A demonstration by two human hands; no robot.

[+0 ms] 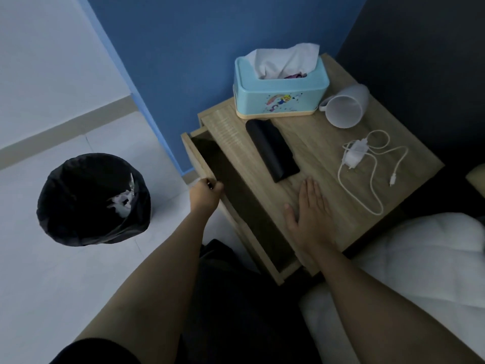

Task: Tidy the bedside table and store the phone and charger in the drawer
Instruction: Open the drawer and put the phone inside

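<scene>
Left hand [206, 190]: fingers curled shut on the front edge of the drawer [202, 164], which stands open and looks empty.
Phone [271, 149]: laid flat near the tabletop's front edge, beside the tissue box [280, 86]; judged rigid, smooth and likely slippery, best pinched by its long sides.
Right hand [309, 211]: pressed flat on the bedside table [322, 143], fingers spread, nothing held.
Charger [354, 155]: toward the right edge, cable looped loosely; judged light and floppy, best taken by the plug body.
</scene>
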